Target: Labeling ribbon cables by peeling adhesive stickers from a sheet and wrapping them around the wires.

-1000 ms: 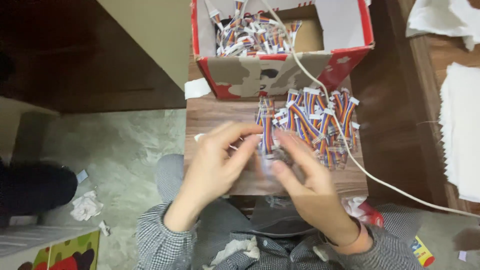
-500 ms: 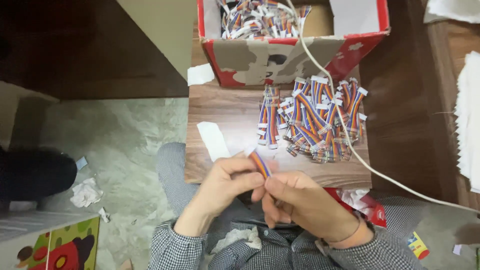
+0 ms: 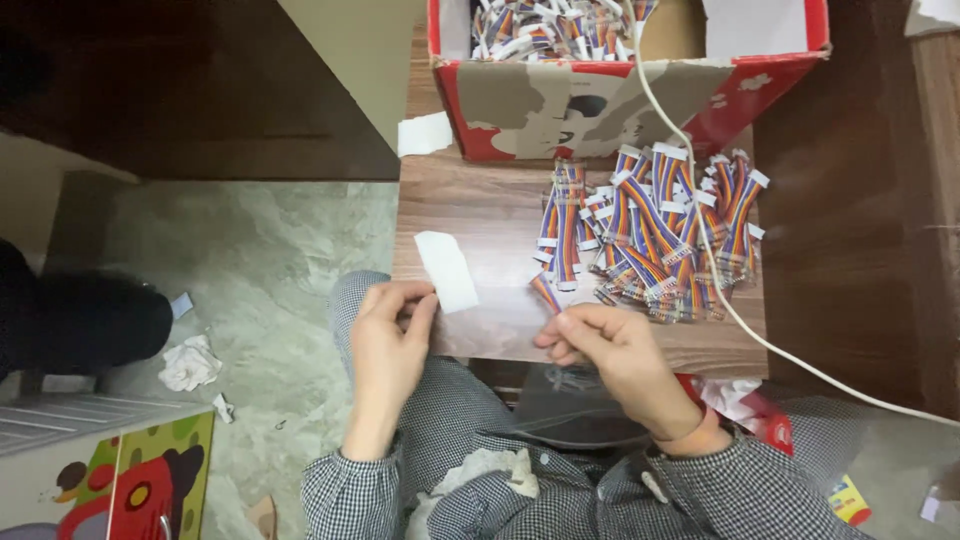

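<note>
1. A small wooden tabletop point(image 3: 480, 210) with a brown grain stands before the seated person; its near edge lies over the lap of their checked trousers.
2. At the far edge of the tabletop sits an open red cardboard box point(image 3: 620, 100) full of small striped cable pieces, with a white slip of paper point(image 3: 425, 133) lying just beside its left corner.
3. A pile of rainbow-striped ribbon cables point(image 3: 655, 235) with white ends is spread over the right half of the tabletop, and a white cord point(image 3: 700, 250) runs from the box across the pile and off to the right.
4. Left of the tabletop is a pale marbled floor point(image 3: 260, 260) with crumpled tissue point(image 3: 188, 362) on it, a dark shape at the far left and a colourful printed board point(image 3: 150, 480) at the bottom corner.
5. The left hand point(image 3: 388, 340) pinches the lower end of a white paper strip point(image 3: 447, 270) between thumb and fingers; the strip lies slanted on the tabletop, well left of the pile.
6. The right hand point(image 3: 610, 345) is closed round the lower end of one ribbon cable point(image 3: 546, 293), whose free end points up-left towards the pile, just short of it.
7. Half a second ago both hands were together over the lap on one cable, and the strip lay alone on the wood; now they are apart, the left gripping the strip.
8. The box appears higher in view than before.
</note>
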